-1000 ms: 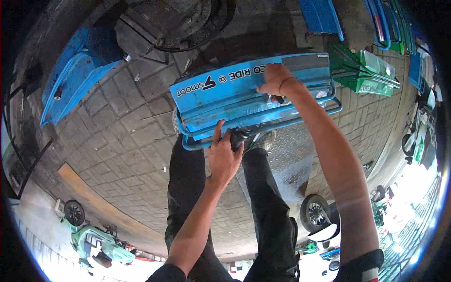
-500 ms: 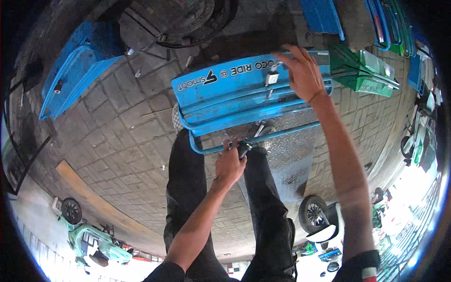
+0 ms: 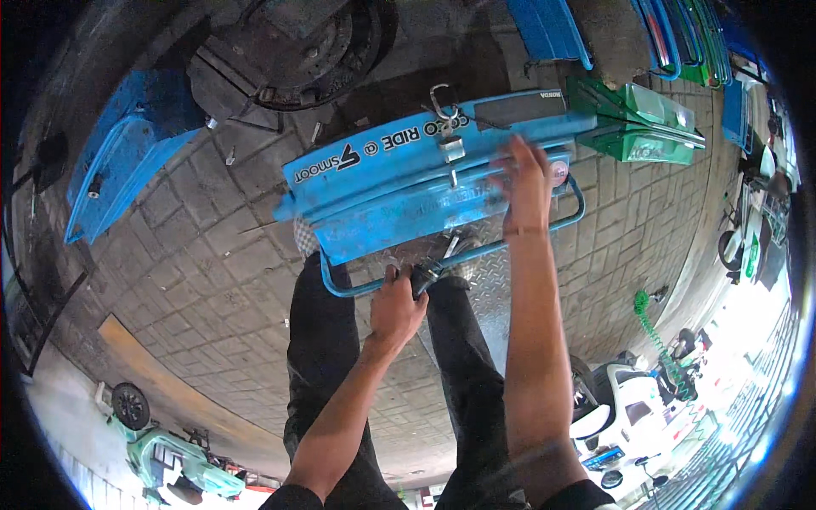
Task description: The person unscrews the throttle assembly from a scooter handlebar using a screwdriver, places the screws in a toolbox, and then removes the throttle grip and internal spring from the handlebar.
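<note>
I hold a long blue metal box (image 3: 399, 183) with a tubular blue frame in front of me, tilted, above my dark-trousered legs. My left hand (image 3: 396, 308) grips the lower blue tube of the frame together with a dark tool or handle. My right hand (image 3: 525, 183) lies flat on the box's upper right side, fingers spread over its edge. A metal latch with a ring (image 3: 446, 127) sits on top of the box.
The ground is grey paving. A blue panel (image 3: 119, 161) lies at left, a dark round wheel part (image 3: 289, 47) at top, green boxes (image 3: 646, 127) and blue frames (image 3: 552, 30) at upper right. Scooters (image 3: 629, 416) stand at lower right and lower left.
The blue box has swung and come lower and nearer. My right hand slid from its top edge onto its right side. My left hand stays on the lower tube.
</note>
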Demonstrator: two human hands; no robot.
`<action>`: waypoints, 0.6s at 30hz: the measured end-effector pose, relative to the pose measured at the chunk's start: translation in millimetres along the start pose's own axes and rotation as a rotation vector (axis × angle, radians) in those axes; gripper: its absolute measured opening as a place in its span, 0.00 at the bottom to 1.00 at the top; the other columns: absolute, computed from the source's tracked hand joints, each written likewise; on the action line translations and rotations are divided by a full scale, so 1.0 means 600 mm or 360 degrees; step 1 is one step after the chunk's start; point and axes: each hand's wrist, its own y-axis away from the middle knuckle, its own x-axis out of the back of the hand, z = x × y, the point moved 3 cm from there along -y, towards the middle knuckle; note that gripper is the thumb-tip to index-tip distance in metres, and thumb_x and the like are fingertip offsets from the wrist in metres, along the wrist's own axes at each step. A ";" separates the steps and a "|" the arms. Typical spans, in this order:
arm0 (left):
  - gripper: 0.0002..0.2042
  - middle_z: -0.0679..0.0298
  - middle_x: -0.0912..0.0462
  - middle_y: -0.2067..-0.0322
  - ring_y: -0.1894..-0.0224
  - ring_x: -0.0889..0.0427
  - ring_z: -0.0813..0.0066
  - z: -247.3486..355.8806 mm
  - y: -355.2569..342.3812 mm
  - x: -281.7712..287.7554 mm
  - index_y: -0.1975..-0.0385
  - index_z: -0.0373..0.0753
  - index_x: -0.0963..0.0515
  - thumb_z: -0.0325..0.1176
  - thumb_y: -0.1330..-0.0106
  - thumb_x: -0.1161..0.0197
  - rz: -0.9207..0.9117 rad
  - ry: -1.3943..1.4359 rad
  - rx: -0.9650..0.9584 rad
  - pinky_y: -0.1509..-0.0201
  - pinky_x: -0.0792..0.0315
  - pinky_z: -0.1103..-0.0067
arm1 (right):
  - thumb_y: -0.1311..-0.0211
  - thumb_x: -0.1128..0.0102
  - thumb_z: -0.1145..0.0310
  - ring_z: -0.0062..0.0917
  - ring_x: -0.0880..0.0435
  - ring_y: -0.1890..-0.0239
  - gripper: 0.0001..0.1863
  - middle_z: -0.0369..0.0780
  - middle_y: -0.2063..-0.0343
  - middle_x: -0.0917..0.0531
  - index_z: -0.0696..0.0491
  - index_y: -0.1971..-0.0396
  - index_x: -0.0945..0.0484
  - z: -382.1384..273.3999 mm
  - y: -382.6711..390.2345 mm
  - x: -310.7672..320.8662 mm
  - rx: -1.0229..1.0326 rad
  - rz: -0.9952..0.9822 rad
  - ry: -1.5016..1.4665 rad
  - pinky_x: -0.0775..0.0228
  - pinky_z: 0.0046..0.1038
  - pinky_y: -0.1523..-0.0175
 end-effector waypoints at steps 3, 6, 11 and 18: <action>0.22 0.44 0.22 0.58 0.56 0.17 0.40 0.049 -0.018 -0.004 0.49 0.33 0.25 0.36 0.39 0.29 -0.0122 0.0071 -0.0027 0.55 0.22 0.53 | 0.35 0.35 0.58 0.40 0.15 0.51 0.24 0.48 0.51 0.16 0.52 0.42 0.23 -0.056 -0.115 -0.033 0.1159 -0.0499 0.0937 0.23 0.48 0.46; 0.19 0.44 0.22 0.59 0.57 0.17 0.40 0.031 -0.018 0.000 0.52 0.33 0.25 0.36 0.39 0.29 -0.0009 0.0028 -0.0064 0.56 0.22 0.54 | 0.38 0.32 0.55 0.47 0.16 0.47 0.27 0.51 0.49 0.17 0.47 0.40 0.25 -0.069 -0.139 -0.063 0.1019 -0.0526 0.1907 0.23 0.47 0.43; 0.19 0.44 0.21 0.59 0.57 0.17 0.40 0.018 -0.018 0.005 0.52 0.33 0.24 0.37 0.39 0.30 -0.0022 0.0031 -0.0012 0.55 0.22 0.54 | 0.52 0.22 0.48 0.48 0.13 0.52 0.36 0.54 0.57 0.13 0.49 0.45 0.25 -0.043 -0.053 -0.132 0.0792 -0.0470 0.2741 0.20 0.46 0.46; 0.19 0.46 0.18 0.58 0.55 0.17 0.41 0.019 -0.023 0.014 0.53 0.34 0.23 0.38 0.38 0.29 0.0042 0.0068 -0.0128 0.52 0.22 0.55 | 0.50 0.24 0.53 0.52 0.14 0.54 0.26 0.55 0.65 0.14 0.57 0.56 0.18 -0.032 -0.072 -0.088 0.0955 -0.0608 0.2529 0.21 0.49 0.46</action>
